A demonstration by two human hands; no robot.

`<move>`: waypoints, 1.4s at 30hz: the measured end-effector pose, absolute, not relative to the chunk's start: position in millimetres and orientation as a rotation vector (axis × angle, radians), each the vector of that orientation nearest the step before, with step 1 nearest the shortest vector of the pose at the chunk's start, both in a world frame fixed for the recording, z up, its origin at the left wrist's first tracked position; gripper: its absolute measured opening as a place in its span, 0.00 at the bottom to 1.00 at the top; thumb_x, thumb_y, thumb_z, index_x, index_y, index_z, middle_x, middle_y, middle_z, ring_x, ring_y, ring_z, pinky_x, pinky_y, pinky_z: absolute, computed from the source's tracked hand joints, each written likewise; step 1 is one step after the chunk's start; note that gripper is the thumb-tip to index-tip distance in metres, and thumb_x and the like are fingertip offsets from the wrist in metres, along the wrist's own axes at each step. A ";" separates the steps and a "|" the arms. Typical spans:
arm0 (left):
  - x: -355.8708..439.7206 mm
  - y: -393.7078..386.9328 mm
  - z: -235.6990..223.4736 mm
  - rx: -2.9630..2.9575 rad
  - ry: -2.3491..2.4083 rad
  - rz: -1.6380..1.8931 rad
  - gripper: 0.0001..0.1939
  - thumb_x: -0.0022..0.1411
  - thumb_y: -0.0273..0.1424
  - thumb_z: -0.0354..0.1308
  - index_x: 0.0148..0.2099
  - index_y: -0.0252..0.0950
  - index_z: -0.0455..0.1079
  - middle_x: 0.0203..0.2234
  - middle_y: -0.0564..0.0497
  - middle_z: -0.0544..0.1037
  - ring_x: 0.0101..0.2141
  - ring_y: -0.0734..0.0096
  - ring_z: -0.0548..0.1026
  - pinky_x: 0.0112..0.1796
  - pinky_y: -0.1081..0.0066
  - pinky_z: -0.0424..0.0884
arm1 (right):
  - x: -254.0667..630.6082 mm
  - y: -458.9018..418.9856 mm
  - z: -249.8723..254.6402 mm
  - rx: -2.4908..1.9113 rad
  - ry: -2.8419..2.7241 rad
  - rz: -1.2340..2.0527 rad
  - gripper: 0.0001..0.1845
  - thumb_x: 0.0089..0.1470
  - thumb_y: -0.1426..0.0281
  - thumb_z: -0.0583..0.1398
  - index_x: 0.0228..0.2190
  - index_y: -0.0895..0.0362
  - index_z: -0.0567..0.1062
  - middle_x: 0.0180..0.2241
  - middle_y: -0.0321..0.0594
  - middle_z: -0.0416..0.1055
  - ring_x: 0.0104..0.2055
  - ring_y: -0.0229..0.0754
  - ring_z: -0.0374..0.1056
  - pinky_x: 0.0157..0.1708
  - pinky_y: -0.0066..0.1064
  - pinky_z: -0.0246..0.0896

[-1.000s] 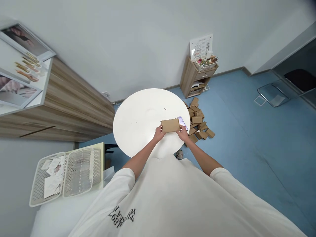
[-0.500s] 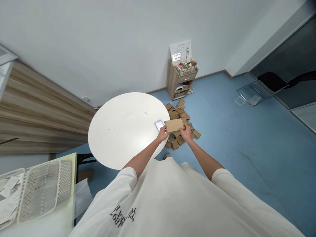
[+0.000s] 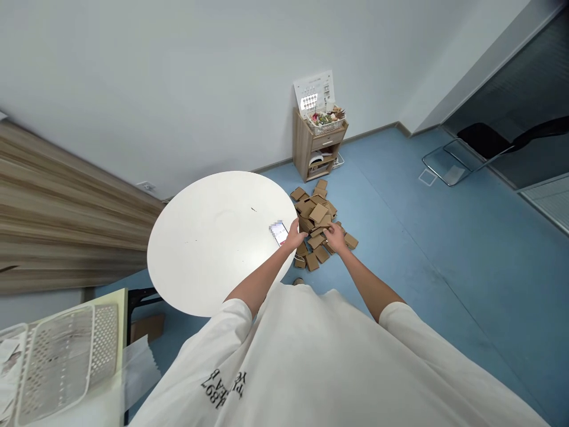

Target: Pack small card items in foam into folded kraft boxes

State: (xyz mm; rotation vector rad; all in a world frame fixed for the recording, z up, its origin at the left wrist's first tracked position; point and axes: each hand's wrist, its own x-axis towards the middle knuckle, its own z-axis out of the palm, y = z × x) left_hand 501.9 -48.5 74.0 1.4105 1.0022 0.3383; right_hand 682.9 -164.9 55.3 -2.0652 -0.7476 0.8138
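My left hand [image 3: 294, 237] is by the right edge of the round white table [image 3: 208, 249], thumb and fingers apart, with nothing held. My right hand [image 3: 335, 238] is a short way to the right, also open, over the pile of brown cardboard boxes [image 3: 313, 258] on the floor. Between and just beyond my hands a lighter-brown cardboard box [image 3: 319, 213] shows at the top of the pile; whether it rests there or is still dropping I cannot tell. A phone [image 3: 280, 232] with a lit screen lies on the table beside my left hand.
Behind the pile, a small wooden cabinet [image 3: 306, 145] by the wall carries a basket of dried flowers [image 3: 326, 123]. White plastic baskets [image 3: 57, 362] stand on a side table at lower left. A black chair [image 3: 482, 141] is at far right on the blue floor.
Both hands have let go of the cardboard box they were holding level between them. It has left my hands, and they are now open. The view has shifted slightly.
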 end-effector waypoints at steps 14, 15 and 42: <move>465.6 -48.3 74.5 1.365 1.070 0.353 0.46 0.57 0.31 0.63 0.74 0.44 0.49 0.72 0.41 0.51 0.66 0.47 0.60 0.56 0.56 0.68 | 658.1 -158.2 42.4 -2.055 -0.778 0.913 0.33 0.56 0.55 0.60 0.59 0.55 0.71 0.63 0.51 0.62 0.60 0.57 0.65 0.58 0.47 0.65; 460.8 -48.6 73.8 1.359 1.082 0.359 0.46 0.57 0.31 0.63 0.74 0.44 0.49 0.71 0.41 0.51 0.66 0.48 0.60 0.55 0.57 0.69 | 654.6 -157.3 41.7 -2.047 -0.785 0.929 0.32 0.56 0.55 0.59 0.60 0.55 0.70 0.63 0.51 0.63 0.60 0.56 0.65 0.58 0.46 0.66; 174.3 -81.9 82.2 1.172 1.372 0.687 0.39 0.60 0.28 0.60 0.71 0.43 0.55 0.69 0.41 0.56 0.60 0.56 0.68 0.50 0.64 0.73 | 406.8 -103.8 69.7 -1.880 -1.234 1.075 0.28 0.58 0.60 0.57 0.58 0.56 0.72 0.62 0.49 0.65 0.54 0.49 0.70 0.58 0.43 0.65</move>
